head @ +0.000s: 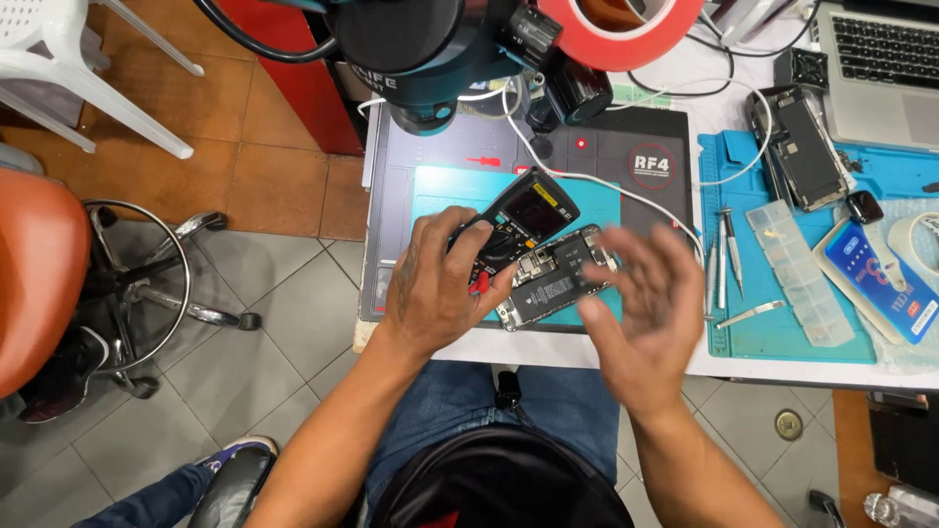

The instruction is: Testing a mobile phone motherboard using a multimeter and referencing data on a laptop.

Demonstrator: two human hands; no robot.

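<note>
blue rectangular package point(880, 279) at right; dark multimeter screen point(533, 208) at centre, yellow label point(559, 196) beside it.

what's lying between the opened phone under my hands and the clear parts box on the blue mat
Head view: between the opened phone and the clear parts box lie upright screwdrivers, tweezers and the blurred right hand.

Background inventory: microscope head point(421, 49) overhangs the dark repair mat point(626, 147). Red tape roll point(618, 29) at top edge. Second opened phone point(804, 147) on the blue silicone mat point(782, 337), white cable point(724, 176) running to it. Tweezers point(748, 314) beside a clear parts box point(800, 274). Laptop point(880, 68) top right. Orange stool point(39, 274) and white plastic chair point(59, 68) on the left.
</note>
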